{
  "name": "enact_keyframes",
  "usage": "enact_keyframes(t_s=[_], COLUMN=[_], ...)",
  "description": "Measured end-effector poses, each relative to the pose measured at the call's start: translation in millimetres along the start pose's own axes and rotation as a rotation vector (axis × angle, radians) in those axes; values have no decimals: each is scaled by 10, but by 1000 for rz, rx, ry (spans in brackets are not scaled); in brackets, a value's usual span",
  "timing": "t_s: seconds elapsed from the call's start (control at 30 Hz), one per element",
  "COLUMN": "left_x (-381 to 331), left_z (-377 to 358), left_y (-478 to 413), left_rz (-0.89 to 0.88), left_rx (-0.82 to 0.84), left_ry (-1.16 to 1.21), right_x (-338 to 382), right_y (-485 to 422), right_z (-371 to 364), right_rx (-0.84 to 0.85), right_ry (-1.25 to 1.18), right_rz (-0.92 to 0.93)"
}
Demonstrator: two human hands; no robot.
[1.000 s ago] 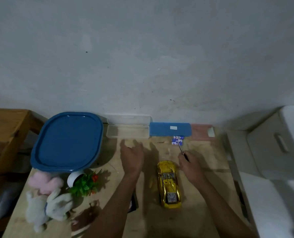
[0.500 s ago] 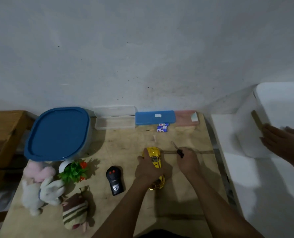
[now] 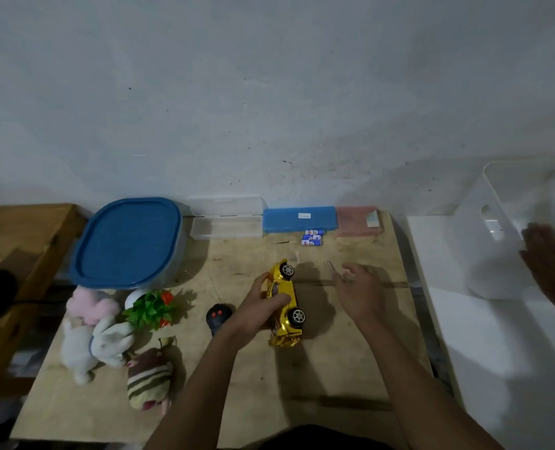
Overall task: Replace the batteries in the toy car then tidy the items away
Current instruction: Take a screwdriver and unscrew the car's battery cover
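car [image 3: 284, 303]: on its side, gripped by left hand [image 3: 256, 308], long axis running away; wheels face right hand [image 3: 358, 289] just beside, fingers [image 3: 350, 270] pinching screwdriver [image 3: 331, 267].

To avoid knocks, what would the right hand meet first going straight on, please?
The right hand, holding a thin metal screwdriver, would probably reach the small blue-and-white batteries first; depth is uncertain.

White plush rabbit [image 3: 97, 347] beside small green plant [image 3: 151, 308]; striped soft toy [image 3: 148, 383] nearer; pink plush [image 3: 91, 305] behind
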State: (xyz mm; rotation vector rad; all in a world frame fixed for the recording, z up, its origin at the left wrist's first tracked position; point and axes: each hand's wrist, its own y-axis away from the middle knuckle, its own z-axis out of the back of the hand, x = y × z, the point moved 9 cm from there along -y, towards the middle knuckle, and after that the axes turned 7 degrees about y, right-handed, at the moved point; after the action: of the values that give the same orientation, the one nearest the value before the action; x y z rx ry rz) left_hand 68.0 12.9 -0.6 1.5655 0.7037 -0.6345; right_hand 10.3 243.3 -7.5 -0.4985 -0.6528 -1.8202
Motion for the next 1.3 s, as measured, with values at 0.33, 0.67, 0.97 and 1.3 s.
enact_keyframes(t_s=[0.33, 0.67, 0.97, 1.3], left_x=[-17, -268, -294, -344], left_z=[-82, 78, 64, 28], left_y=[254, 363, 434, 478], left_rz=[46, -153, -167, -168], left_rx=[8, -53, -17, -5], left_ry=[528, 329, 294, 318], right_x=[1090, 1309, 1409, 1468], right_y=[691, 758, 794, 822], right_z=[-91, -2, 51, 81], right_rx=[511, 490, 548, 573], right_ry=[-337, -234, -117, -120], right_rz=[380, 524, 553, 554])
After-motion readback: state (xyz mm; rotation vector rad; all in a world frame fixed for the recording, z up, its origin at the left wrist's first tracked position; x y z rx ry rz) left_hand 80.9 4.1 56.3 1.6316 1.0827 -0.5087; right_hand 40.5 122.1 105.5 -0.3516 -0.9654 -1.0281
